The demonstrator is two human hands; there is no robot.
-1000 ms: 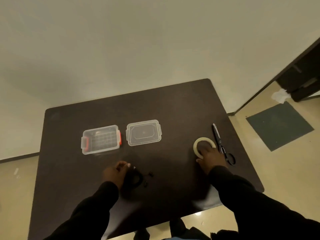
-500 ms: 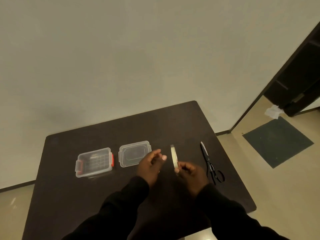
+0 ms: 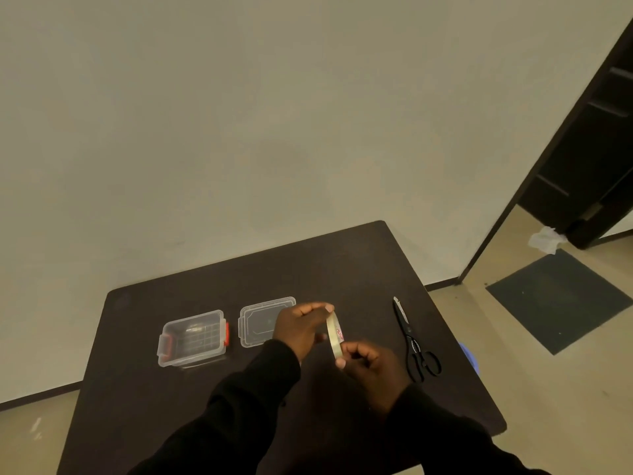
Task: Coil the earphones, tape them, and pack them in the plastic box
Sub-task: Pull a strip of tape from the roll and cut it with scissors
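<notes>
Behind the dark table there is only a plain pale wall, and both hands are up over the table with the tape between them. The step now looks like finding the loose end of the tape and peeling some off. To do it well, I think the right hand should hold the roll steady while a fingernail of the left hand feels around the rim for the edge, then pulls slowly so the strip does not twist or stick to itself. The roll stands on its edge. The right hand pinches its bottom with thumb and fingers nearly closed on it. The left hand curls around its top, fingers close together and touching the rim. Scissors lie well to the right of the hands, ready for cutting. The lid lies just behind the left hand, partly hidden by it, and the open box sits farther left. The earphones cannot be seen; they may be hidden under the arms, close to the person, but I cannot tell. Nothing is taped or packed yet, as far as I can see.
</notes>
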